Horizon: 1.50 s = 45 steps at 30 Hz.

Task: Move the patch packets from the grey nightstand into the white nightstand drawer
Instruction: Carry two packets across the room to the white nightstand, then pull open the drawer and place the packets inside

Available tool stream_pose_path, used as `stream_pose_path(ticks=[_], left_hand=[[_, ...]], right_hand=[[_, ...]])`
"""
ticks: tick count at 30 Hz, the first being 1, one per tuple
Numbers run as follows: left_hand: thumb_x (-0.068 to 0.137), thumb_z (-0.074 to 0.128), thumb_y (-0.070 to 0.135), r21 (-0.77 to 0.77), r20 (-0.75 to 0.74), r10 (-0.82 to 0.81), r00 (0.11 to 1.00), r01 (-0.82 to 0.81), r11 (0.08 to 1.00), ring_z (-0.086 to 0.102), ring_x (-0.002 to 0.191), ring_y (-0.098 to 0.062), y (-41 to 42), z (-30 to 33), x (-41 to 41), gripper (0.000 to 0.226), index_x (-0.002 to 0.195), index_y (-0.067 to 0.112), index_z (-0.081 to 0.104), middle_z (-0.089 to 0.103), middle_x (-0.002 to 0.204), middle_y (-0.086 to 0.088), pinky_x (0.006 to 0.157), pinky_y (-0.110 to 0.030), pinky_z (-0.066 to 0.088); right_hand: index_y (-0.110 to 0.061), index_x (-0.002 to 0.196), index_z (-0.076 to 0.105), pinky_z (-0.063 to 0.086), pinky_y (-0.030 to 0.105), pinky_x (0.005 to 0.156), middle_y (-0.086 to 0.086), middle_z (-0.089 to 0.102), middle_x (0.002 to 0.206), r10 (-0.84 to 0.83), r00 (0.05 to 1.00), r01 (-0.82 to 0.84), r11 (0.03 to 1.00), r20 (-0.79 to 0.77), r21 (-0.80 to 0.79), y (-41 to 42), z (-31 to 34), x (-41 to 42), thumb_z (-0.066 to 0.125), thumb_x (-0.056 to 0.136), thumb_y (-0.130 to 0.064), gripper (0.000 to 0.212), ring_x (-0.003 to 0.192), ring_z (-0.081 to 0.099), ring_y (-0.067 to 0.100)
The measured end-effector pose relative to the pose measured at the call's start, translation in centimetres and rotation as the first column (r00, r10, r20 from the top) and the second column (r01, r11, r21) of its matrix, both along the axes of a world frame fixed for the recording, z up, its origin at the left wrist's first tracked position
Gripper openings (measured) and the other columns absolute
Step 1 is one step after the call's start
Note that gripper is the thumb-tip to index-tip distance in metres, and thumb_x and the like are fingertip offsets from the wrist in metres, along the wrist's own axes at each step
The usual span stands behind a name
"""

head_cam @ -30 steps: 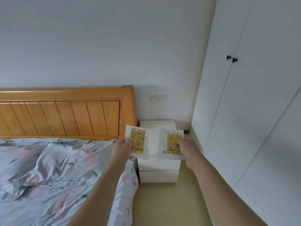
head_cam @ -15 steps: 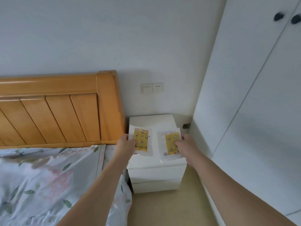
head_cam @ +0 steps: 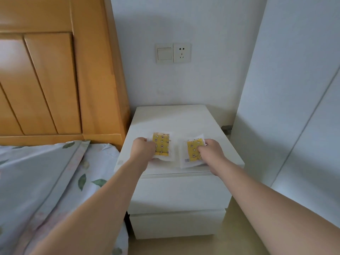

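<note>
Both our hands are out in front of us over the white nightstand (head_cam: 184,118), each grasping 1 patch packet. Our left hand (head_cam: 142,149) has its fingers curled round the left edge of the left packet (head_cam: 161,146), a white sachet with a yellow printed panel. Our right hand (head_cam: 209,150) pinches the right packet (head_cam: 192,152) near its right side, thumb on the yellow panel, fingers curled over the upper corner. The 2 packets sit side by side, close but apart, low over the front half of the nightstand's top; we cannot tell whether they touch the surface or hang just above it. The right packet is tilted slightly and shows a small barcode near its lower left corner.

Below the top, the upper drawer (head_cam: 181,194) is closed, and so is the lower drawer (head_cam: 176,225) under it. The nightstand stands on a pale floor (head_cam: 239,242), wedged between the bed and a white wardrobe (head_cam: 294,107) on the right.

To the left rises the wooden headboard (head_cam: 55,80), orange-toned with slanted panels, and in front of it lies floral bedding (head_cam: 46,181) in pale blue with green leaves. On the wall (head_cam: 202,24) above the nightstand we see a light switch (head_cam: 164,53) just beside a power socket (head_cam: 182,53). A small dark fitting (head_cam: 226,128) shows at the gap between nightstand and wardrobe.
</note>
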State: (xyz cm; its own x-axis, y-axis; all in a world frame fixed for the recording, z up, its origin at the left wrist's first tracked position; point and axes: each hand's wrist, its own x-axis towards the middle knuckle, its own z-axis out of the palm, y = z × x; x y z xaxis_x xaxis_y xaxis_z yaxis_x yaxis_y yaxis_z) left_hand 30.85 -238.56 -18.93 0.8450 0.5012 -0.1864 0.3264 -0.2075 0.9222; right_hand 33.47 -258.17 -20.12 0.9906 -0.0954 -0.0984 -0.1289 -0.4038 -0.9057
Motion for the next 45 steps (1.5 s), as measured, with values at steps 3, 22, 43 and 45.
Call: stream_pose_path(ticks=[3,22,43,45], left_hand=[[0.093,0.048,0.011,0.071,0.053,0.02,0.998,-0.024,0.997,0.059,0.076,-0.018,-0.1,-1.4,1.7,0.015,0.102,0.012,0.061,0.067,0.096,-0.004,0.053,-0.025,0.04],[0.091,0.049,0.01,0.734,0.645,-0.411,0.645,-0.371,0.569,0.045,0.122,-0.031,-3.0,-8.2,-1.9,0.038,0.128,0.004,0.051,0.05,0.129,-0.013,0.109,-0.044,0.034],[0.094,0.052,0.021,0.965,0.163,-0.417,0.894,-0.056,0.256,0.049,0.078,-0.023,-3.2,-13.4,-7.9,0.018,0.103,0.017,0.067,0.056,0.092,0.002,0.071,-0.031,0.044],[0.1,0.046,0.026,0.972,0.064,-0.444,0.894,0.046,0.233,0.047,0.082,-0.021,-3.1,-11.9,-8.9,0.023,0.104,0.02,0.068,0.054,0.093,0.004,0.075,-0.03,0.042]], right_hand=[[-0.015,0.071,0.057,0.033,0.025,0.051,0.001,0.057,0.068,0.003,0.992,0.001,1.0,0.125,-0.029,0.1,-1.2,1.8,0.046,0.081,-0.003,0.019,0.064,0.052,0.023],[-0.006,0.124,0.056,0.032,0.042,0.109,0.013,0.047,0.136,0.151,0.539,0.28,0.896,0.829,-0.345,0.2,-7.1,-0.5,0.051,0.09,-0.009,0.035,0.127,0.042,0.029],[-0.012,0.093,0.068,0.043,0.03,0.068,0.0,0.057,0.095,0.455,0.754,0.054,0.675,0.473,-0.736,-3.7,-10.3,-6.3,0.047,0.098,-0.022,0.023,0.092,0.053,0.023],[-0.016,0.088,0.065,0.044,0.032,0.075,-0.003,0.057,0.096,0.487,0.799,-0.062,0.649,0.351,-0.759,-4.0,-8.6,-6.7,0.052,0.097,-0.025,0.018,0.096,0.052,0.02]])
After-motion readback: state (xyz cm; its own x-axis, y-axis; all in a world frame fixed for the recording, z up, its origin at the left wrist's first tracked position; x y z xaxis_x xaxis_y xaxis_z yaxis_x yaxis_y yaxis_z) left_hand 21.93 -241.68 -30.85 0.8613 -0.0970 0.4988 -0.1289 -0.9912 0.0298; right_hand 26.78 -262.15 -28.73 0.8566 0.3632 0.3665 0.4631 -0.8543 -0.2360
